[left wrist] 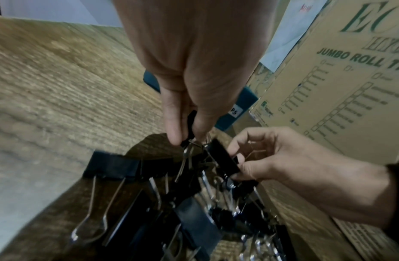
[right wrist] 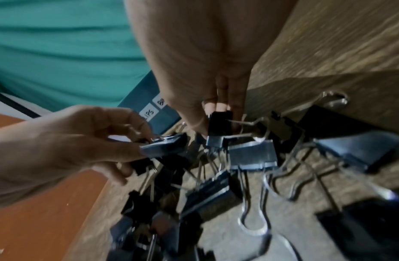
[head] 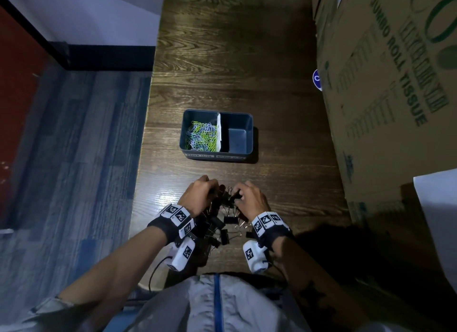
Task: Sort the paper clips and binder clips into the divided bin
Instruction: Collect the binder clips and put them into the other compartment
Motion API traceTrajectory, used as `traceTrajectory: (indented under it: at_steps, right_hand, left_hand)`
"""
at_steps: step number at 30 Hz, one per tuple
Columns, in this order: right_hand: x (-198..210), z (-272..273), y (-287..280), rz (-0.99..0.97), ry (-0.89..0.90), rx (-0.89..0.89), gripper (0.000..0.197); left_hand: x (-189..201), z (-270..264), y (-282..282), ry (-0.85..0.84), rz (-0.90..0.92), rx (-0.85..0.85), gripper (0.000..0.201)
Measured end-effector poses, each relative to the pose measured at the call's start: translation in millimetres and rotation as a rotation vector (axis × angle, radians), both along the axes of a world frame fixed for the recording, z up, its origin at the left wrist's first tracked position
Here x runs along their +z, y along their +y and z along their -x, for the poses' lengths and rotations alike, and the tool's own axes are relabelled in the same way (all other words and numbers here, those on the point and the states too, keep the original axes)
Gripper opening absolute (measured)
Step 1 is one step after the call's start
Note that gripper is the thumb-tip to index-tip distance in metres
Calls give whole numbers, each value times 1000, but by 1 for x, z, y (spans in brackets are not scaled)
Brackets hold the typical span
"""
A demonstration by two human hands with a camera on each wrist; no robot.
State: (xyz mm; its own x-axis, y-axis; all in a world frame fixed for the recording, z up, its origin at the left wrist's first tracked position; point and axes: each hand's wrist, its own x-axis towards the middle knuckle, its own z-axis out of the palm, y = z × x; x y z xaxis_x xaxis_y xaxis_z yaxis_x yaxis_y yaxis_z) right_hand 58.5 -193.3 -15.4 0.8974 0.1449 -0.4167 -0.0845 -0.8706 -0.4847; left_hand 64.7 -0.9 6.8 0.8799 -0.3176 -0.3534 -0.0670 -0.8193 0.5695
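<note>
A pile of black binder clips (head: 220, 226) lies on the wooden table near its front edge, between my wrists. My left hand (head: 201, 194) pinches a black binder clip (left wrist: 189, 127) at the pile's far side. My right hand (head: 249, 198) pinches another black binder clip (right wrist: 219, 123) close beside it. Both hands' fingers are curled around their clips, seen also in the wrist views: left hand (left wrist: 187, 134), right hand (right wrist: 218, 114). The dark blue divided bin (head: 217, 156) stands farther out. Coloured paper clips (head: 202, 136) fill its left compartment; nothing shows in its right compartment (head: 237, 140).
A large cardboard box (head: 385, 84) printed "JUMBO ROLL TISSUE" stands along the table's right side. The table's left edge (head: 146, 123) drops to a blue-grey floor. Bare wood (head: 235, 47) stretches beyond the bin.
</note>
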Motion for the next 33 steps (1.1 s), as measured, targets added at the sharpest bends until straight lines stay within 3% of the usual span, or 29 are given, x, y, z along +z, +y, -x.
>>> traceTrajectory:
  at_steps: [5, 10, 12, 15, 17, 20, 23, 25, 29, 33]
  right_hand:
    - [3, -3, -12, -42, 50, -94, 29]
    - [18, -8, -20, -117, 78, -88, 15]
    - [35, -17, -22, -142, 55, -73, 13]
    - [65, -40, -22, -206, -53, -97, 19]
    - [84, -61, -19, -246, -166, -139, 21]
    - [105, -91, -12, -292, -340, -199, 26]
    - [105, -101, -10, -300, -365, -196, 26]
    - [94, -90, -12, -287, -321, -158, 24]
    - [59, -44, -22, -183, -67, -50, 27]
    - [24, -1, -36, 61, 322, 80, 78]
  left_hand:
    - [39, -22, -2, -147, 89, 16, 15]
    - [73, -82, -19, -322, 133, 100, 15]
    - [75, -104, -28, -320, 123, 96, 19]
    - [68, -120, -35, -174, 81, 25, 30]
    - [62, -116, -31, -167, 90, 19, 31]
    - [58, -88, -15, -307, 134, 84, 17]
    - [51, -48, 9, -256, 52, 37, 11]
    - [42, -21, 25, -114, -37, -21, 20]
    - [27, 25, 46, 81, -195, -110, 48]
    - [10, 62, 53, 191, -291, -207, 100]
